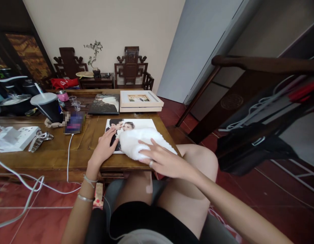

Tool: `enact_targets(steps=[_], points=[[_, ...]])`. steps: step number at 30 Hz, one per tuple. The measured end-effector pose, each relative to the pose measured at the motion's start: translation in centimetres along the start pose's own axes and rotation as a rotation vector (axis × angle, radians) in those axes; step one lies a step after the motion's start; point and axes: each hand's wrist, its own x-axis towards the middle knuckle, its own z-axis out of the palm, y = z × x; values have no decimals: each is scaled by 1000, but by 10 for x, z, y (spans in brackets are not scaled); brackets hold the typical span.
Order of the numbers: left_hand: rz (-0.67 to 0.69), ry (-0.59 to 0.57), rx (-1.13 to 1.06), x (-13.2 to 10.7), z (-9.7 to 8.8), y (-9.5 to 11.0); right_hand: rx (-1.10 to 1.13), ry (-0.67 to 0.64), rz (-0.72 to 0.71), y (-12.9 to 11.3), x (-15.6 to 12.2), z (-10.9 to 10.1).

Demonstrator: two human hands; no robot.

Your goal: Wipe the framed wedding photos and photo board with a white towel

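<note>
A wedding photo album (111,122) with a white-edged cover lies flat near the table's front edge, two people pictured on it. My left hand (105,146) rests on its left side, fingers stretched out. A fluffy white cloth (136,137) covers the right part of the cover and hangs past its corner. With my right hand (162,159), a ring on one finger, I grip and press the cloth from above; some fingers sink into its folds. What lies beneath the cloth is hidden.
Behind the album are a dark album (104,103) and a pale framed-photo box (141,105). Leftward stand a black cup with straw (47,107), a phone (74,123) on a white cable, a power strip (18,138) and small clear cups (76,105). A wooden chair (223,91) is at right.
</note>
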Motion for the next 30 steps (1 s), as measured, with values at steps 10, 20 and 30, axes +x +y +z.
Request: enact_targets(steps=[10,20,30], points=[[4,10,-25,-2,1,-3,-135,70,161,67,119,0],[-10,-14,-10,0,0,0,-149,37,97,5,47,19],[-55,-80,38,-3,-5,10,115,10,60,25,-2,-4]])
